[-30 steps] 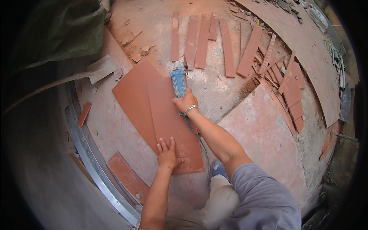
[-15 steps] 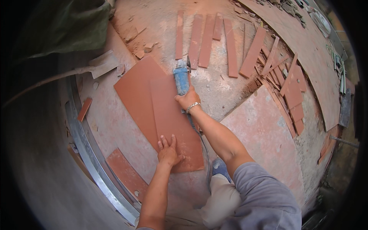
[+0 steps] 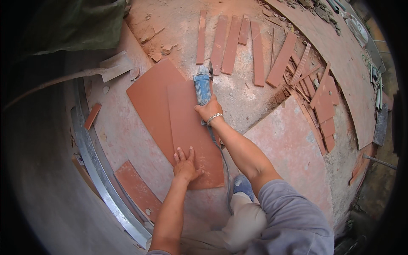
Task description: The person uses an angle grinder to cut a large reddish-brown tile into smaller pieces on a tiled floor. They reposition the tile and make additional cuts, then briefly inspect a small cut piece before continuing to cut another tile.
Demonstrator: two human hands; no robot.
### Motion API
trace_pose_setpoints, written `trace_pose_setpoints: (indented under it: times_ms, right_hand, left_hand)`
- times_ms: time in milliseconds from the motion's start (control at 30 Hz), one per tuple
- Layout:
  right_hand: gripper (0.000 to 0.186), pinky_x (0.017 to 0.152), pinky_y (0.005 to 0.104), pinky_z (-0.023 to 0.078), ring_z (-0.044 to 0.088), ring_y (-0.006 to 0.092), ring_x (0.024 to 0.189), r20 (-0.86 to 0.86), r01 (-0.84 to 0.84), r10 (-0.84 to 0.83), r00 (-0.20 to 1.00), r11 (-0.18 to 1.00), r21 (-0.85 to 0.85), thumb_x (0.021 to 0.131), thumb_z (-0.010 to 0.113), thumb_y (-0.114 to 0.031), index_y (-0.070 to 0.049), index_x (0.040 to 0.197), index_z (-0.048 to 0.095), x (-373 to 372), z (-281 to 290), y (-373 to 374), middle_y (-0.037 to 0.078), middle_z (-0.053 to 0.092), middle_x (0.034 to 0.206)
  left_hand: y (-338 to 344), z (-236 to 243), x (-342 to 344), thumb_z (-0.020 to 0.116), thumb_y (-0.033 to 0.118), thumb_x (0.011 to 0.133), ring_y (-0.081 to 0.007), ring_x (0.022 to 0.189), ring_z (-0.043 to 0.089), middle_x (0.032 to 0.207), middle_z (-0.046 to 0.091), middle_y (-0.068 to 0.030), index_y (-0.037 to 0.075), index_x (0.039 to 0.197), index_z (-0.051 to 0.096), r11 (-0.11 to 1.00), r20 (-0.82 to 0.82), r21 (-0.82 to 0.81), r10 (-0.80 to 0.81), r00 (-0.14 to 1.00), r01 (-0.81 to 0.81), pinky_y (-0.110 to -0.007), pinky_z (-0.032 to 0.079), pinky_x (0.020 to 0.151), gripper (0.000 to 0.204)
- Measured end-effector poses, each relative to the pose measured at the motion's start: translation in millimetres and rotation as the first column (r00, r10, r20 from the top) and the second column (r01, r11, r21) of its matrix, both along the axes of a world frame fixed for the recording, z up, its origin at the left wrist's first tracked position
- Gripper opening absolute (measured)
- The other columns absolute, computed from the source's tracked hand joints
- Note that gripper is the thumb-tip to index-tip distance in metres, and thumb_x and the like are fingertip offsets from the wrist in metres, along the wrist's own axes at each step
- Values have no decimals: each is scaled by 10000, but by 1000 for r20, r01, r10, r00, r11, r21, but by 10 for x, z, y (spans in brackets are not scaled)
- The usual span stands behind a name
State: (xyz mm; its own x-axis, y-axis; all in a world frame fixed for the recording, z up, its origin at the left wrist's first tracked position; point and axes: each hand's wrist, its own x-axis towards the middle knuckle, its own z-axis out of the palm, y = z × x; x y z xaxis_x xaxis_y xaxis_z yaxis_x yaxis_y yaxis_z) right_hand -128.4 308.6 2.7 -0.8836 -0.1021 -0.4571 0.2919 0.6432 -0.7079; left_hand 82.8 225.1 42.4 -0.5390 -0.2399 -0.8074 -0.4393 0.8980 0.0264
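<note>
My right hand (image 3: pixel 209 109) is wrapped round the body of a blue angle grinder (image 3: pixel 202 88). The grinder's dark disc (image 3: pixel 211 71) stands upright at the far right corner of a reddish-brown tile (image 3: pixel 195 127). A bracelet circles my right wrist, and the grinder's cord runs back past my right foot. My left hand (image 3: pixel 185 165) lies flat with fingers spread on the near part of that tile. Beneath it, turned at an angle, is another reddish-brown tile (image 3: pixel 148 100). Whether the disc touches the tile edge I cannot tell.
Several cut tile strips (image 3: pixel 233 42) lie at the far side, with a heap of tile offcuts (image 3: pixel 325 102) to the right. A shovel (image 3: pixel 114 66) rests at the far left. A long metal bar (image 3: pixel 104 187) curves along the left, beside a tile piece (image 3: pixel 138 187).
The view has shifted slightly. Both hands keep nearly the same places on the grinder and the tile.
</note>
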Motion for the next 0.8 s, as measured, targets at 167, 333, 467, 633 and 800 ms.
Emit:
trace_pose_setpoints:
  times_ms: [167, 333, 467, 633, 800]
  right_hand:
    - [876, 939, 474, 561, 704, 461, 1054, 16, -7, 7, 1000, 1000, 3, 741, 782, -370, 112, 1366, 402, 18, -1, 11, 337, 696, 1126]
    - [888, 913, 466, 572, 713, 457, 1033, -20, 9, -9, 1000, 1000, 23, 715, 791, -374, 119, 1368, 447, 24, -54, -9, 339, 695, 1136]
    - [893, 918, 465, 569, 711, 456, 1038, -30, 3, -2, 1000, 1000, 25, 711, 796, -372, 123, 1368, 447, 37, -88, -13, 340, 693, 1144]
    - [882, 930, 460, 564, 709, 455, 1047, 1, 20, -20, 1000, 1000, 6, 710, 800, -377, 123, 1356, 467, 51, -73, 3, 333, 695, 1148]
    - [874, 929, 459, 563, 708, 458, 1044, 0, 34, -34, 999, 999, 5, 709, 805, -381, 123, 1344, 477, 69, -52, 5, 333, 696, 1147]
  left_hand:
    - [3, -7, 10, 835, 500, 801, -465, 1570, 140, 1715, 13, -262, 261, 1677, 69, 1000, -10, -2, -2, 1000, 2, -488, 377, 1208, 1188]
    - [-13, -41, 31, 842, 518, 782, -475, 1566, 147, 1709, 16, -277, 257, 1677, 83, 1000, -30, 0, -3, 1000, 3, -482, 367, 1212, 1202]
    - [-27, -67, 51, 857, 547, 750, -487, 1561, 150, 1700, 18, -303, 246, 1678, 104, 1000, -51, 3, 1, 999, -1, -443, 335, 1233, 1232]
    - [-29, -71, 54, 851, 545, 757, -477, 1565, 147, 1704, 10, -293, 253, 1678, 98, 1000, -41, 4, 5, 999, -5, -440, 334, 1234, 1225]
    - [-26, -65, 52, 848, 535, 763, -477, 1563, 152, 1706, 6, -288, 255, 1678, 93, 1000, -39, 3, 3, 999, -3, -443, 338, 1233, 1219]
